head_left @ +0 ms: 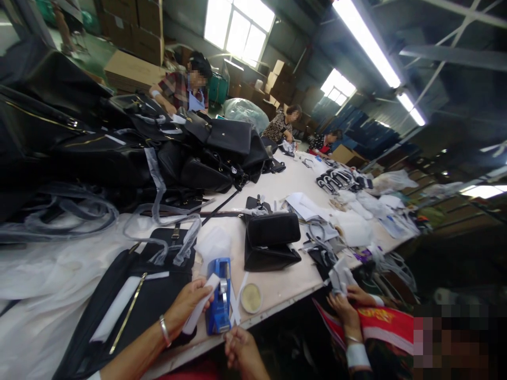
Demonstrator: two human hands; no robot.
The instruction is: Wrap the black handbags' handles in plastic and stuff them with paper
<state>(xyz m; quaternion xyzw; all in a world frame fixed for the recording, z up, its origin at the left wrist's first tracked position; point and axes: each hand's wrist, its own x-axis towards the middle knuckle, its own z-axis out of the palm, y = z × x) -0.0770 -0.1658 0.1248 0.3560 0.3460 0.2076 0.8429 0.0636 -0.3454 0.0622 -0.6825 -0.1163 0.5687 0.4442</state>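
Observation:
My left hand (pixel 189 300) pinches a folded white paper strip (pixel 200 310) between thumb and fingers, beside a blue tape dispenser (pixel 216 316). My right hand (pixel 244 349) is closed at the dispenser's front end, near the table edge. Whatever its fingertips hold, if anything, is too small to make out. A black bag (pixel 146 295) with a gold zip lies flat under and left of my left forearm, a white strip tucked along the zip. Right of the dispenser is a round shallow tin (pixel 251 298), with narrow white strips (pixel 236 301) between them.
Black bags (pixel 222 142) are heaped along the left, with clear plastic-wrapped straps (pixel 158 179) hanging down. A small black handbag (pixel 273 237) stands mid-table. At right, a co-worker's hands (pixel 344 309) hold white paper. Loose wrapping (pixel 356 221) covers the far right side. Other people sit further back.

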